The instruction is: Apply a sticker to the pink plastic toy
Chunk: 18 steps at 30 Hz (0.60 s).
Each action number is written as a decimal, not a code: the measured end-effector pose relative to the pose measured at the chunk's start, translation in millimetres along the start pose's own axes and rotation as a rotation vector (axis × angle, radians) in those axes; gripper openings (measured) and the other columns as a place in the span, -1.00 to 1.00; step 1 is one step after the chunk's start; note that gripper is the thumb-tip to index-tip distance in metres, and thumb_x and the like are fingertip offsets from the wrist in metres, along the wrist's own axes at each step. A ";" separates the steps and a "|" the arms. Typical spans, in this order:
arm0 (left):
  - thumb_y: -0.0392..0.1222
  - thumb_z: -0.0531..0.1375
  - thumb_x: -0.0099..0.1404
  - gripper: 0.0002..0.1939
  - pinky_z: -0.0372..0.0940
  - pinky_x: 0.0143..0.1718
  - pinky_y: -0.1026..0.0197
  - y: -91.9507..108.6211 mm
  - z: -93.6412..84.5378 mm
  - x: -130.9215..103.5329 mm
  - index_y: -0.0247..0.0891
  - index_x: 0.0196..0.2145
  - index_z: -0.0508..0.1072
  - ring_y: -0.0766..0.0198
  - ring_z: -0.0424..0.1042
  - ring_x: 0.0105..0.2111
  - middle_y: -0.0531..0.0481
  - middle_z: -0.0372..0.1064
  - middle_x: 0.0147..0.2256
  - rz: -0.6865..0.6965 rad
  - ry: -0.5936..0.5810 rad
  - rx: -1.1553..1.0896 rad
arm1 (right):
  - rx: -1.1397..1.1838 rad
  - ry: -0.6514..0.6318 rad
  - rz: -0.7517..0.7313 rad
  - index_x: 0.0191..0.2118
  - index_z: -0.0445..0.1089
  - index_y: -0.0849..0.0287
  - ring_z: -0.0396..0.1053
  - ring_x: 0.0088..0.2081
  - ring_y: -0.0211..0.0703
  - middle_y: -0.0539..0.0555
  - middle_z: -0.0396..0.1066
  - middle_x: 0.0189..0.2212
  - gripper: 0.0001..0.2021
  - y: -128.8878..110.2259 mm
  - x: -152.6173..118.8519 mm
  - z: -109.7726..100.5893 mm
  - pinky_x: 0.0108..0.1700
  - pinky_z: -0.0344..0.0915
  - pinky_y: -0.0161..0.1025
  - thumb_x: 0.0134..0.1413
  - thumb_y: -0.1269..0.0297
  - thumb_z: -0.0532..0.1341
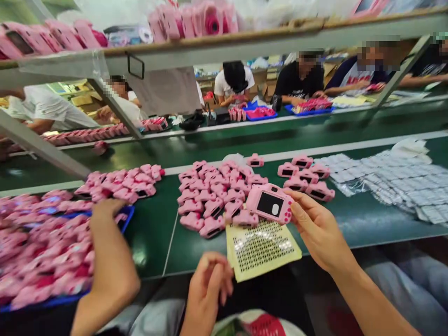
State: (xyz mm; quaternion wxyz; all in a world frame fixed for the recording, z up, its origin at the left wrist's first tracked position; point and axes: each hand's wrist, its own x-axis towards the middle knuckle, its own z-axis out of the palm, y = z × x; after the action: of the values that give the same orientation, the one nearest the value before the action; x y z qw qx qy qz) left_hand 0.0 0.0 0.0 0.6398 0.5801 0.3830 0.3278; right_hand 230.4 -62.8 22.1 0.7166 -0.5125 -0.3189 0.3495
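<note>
Pink camera [269, 203] in right hand [317, 228] (fingertips)

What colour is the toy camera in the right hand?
Pink toy camera with black screen, seen in head view.

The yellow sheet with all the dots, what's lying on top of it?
Pink toy cameras from the pile overlap the yellow sheet's far edge, and the right hand holds one pink camera above its corner. Those cover the sheet's far edge, so it cannot be seen.

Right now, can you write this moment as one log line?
right hand: holds camera | left hand: curled, beside dotted sheet | behind: camera pile
</note>
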 end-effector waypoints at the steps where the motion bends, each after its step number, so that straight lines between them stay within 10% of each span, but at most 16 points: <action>1: 0.05 0.22 0.31 -0.71 0.33 -0.57 0.36 0.7 2.0 1.8 -0.14 -0.11 0.37 0.33 0.41 -0.44 -0.02 0.43 -0.24 0.060 -0.049 -0.016 | -0.001 -0.022 0.045 0.07 0.38 0.03 0.40 -0.08 -0.15 0.07 0.42 0.00 -0.68 5.5 -10.9 0.9 -0.07 0.37 -0.26 0.24 0.09 0.22; 3: -0.09 0.36 0.18 -0.37 0.48 -0.25 0.20 4.9 10.6 8.5 0.05 0.13 0.20 0.16 0.42 -0.06 -0.08 0.16 0.19 0.186 -0.124 -0.040 | 0.012 -0.061 0.126 0.06 0.38 0.01 0.40 -0.11 -0.18 0.06 0.43 -0.01 -0.70 12.2 -28.5 2.0 -0.05 0.35 -0.28 0.26 0.09 0.21; 7: -0.30 0.47 0.01 0.05 0.43 0.02 0.12 12.4 28.1 17.1 0.21 0.28 0.00 0.08 0.30 0.14 -0.04 -0.11 0.34 0.239 -0.251 -0.074 | 0.044 -0.125 0.243 0.04 0.40 0.01 0.39 -0.13 -0.23 0.04 0.43 -0.03 -0.73 18.9 -50.8 4.8 -0.12 0.35 -0.35 0.28 0.11 0.19; 18: -0.39 0.45 0.01 -0.30 0.44 -0.05 0.30 0.0 30.6 14.4 -0.06 0.08 0.36 0.24 0.47 -0.04 0.00 0.43 0.00 0.115 -0.290 -0.090 | 0.041 -0.107 0.323 -0.05 0.45 0.07 0.34 -0.38 -0.31 0.04 0.45 -0.21 -0.77 30.0 -66.2 5.4 -0.39 0.36 -0.40 0.26 0.13 0.21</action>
State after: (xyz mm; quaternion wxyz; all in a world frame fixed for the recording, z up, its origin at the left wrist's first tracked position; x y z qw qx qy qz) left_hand 33.7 -2.6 -0.6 0.6940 0.6130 0.2379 0.2934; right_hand 184.2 -108.0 -11.8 0.6435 -0.5230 -0.2630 0.4932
